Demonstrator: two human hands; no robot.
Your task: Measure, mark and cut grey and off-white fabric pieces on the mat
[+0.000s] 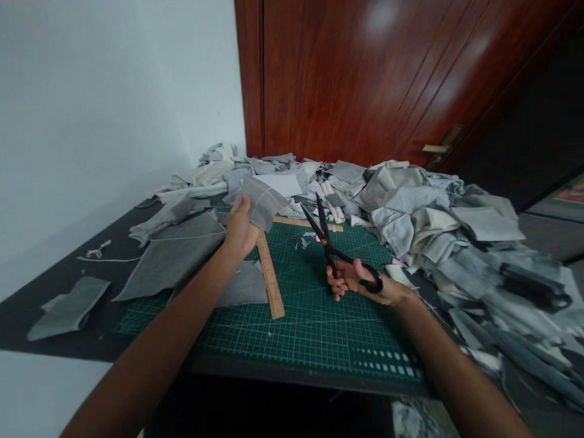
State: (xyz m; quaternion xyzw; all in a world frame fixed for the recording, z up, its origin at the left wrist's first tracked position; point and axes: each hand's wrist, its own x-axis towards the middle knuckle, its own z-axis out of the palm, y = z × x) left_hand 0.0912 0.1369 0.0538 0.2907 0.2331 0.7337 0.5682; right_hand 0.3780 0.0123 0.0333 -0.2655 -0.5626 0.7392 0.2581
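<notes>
My left hand point(241, 230) is closed on a small grey piece of fabric point(265, 202) marked with pale lines, lifted above the table. In my right hand point(354, 279) is a pair of black scissors point(324, 234), its blades parted and pointing away from me. The blades are apart from the held fabric. Below both hands lies a green cutting mat point(305, 333) with a printed grid. An L-shaped wooden ruler point(271, 280) rests on the mat, beside a flat grey fabric piece point(244, 286). Tiny white scraps point(303, 241) lie near the scissor tips.
A large heap of grey and cream fabric point(416, 208) covers the back and right of the table. Larger grey cloth point(175, 252) and a folded piece point(70, 310) lie at left, near a white cord point(109, 258). A black object point(534, 286) sits on the right-hand heap.
</notes>
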